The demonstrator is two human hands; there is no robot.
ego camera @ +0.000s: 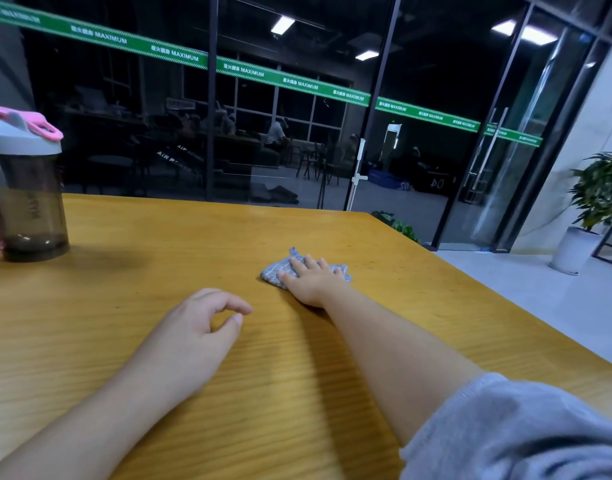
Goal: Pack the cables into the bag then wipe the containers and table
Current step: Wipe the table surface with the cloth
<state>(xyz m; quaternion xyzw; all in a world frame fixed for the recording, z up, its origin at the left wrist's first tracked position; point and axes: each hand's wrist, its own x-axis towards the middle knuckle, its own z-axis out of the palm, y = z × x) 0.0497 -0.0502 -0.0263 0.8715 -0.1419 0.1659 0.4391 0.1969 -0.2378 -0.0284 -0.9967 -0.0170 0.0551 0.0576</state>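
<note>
Out near the middle of the table, the cloth is being pressed flat under the right hand, fingers straight and spread. Left hand is being rested nearby, loosely curled, empty. No cables or bag in view, so packing's probably done; the wiping looks underway, with the shaker bottle standing at the left.

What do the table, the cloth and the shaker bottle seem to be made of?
Table: likely wood or veneer, yellow, grain lines, slight sheen.
Cloth: soft woven fabric, grey-blue, crumpled.
Shaker bottle: probably smoky translucent plastic, grey lid.
</note>
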